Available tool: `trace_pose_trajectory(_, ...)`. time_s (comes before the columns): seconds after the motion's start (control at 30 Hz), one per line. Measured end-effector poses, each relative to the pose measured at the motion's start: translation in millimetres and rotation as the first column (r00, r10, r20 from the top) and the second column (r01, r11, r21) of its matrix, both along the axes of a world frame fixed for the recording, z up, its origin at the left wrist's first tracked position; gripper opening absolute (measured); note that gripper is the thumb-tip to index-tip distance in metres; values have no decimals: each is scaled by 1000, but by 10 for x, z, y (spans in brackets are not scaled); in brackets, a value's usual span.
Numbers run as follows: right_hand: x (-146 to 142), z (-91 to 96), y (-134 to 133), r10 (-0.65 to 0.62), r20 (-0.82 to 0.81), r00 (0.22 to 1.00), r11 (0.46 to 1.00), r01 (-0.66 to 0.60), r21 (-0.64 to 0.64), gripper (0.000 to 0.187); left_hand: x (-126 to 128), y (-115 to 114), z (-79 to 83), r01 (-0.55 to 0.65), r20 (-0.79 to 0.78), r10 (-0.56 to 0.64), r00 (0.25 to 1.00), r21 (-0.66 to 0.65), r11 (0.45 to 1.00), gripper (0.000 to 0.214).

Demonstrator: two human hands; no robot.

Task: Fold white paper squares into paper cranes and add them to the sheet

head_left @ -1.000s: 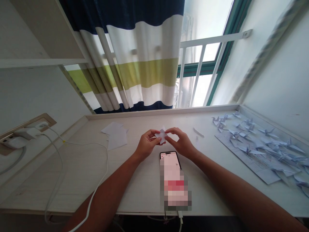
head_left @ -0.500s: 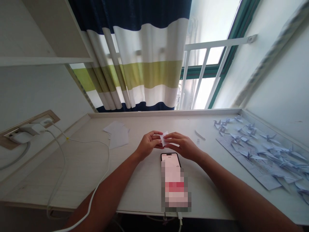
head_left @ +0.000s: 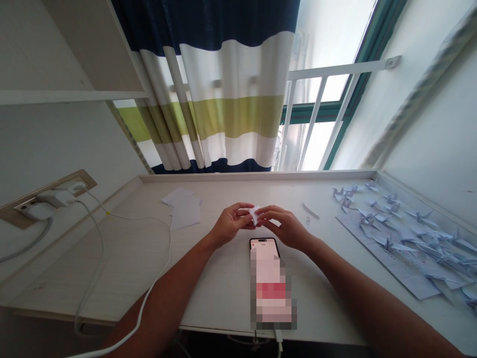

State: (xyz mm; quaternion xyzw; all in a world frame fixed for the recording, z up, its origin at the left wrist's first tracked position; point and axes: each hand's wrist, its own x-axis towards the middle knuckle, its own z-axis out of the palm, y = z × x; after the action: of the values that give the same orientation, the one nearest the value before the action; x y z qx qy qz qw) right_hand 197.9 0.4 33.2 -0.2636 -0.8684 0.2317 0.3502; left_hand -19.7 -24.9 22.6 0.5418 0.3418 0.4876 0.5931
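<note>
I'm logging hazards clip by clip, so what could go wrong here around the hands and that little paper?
The small paper is pinched in the left hand, with fingertips of the right hand beside it; it might slip or crease badly.
The white cable crosses the left forearm in view, so an arm movement could snag it.
The phone lies just below the hands and might get bumped.

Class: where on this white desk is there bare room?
Free: desktop between the black-edged rectangular smartphone and each forearm, and from the left hand back to the white rear ledge. Crowded: the right end, with folded white paper cranes.
</note>
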Motion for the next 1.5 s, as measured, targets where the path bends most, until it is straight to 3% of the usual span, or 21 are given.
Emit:
trace_pose_trajectory(0.53, -79, 31, -73, -32, -243, 970, 992, 0, -129, 14, -20, 17, 2, -43, 23, 41, 999, 95, 994, 51)
trace_pose_trajectory(0.87, -87, 14, -65, -52, -264, 963, 988, 10, -155, 14, -5, -33, 35, -16, -37, 19, 999, 80, 997, 55)
trace_pose_trajectory(1.13, -125, -18, -86, -28, -161, 987, 993, 9, -120, 14, 93, -27, -10, -170, -19, 171, 985, 40, 985, 26)
trace_pose_trajectory(1.5, -150, 0, -122, -18, -160, 987, 993, 0, -114, 24, 126, -40, 8, -189, -42, 191, 981, 41, 981, 27)
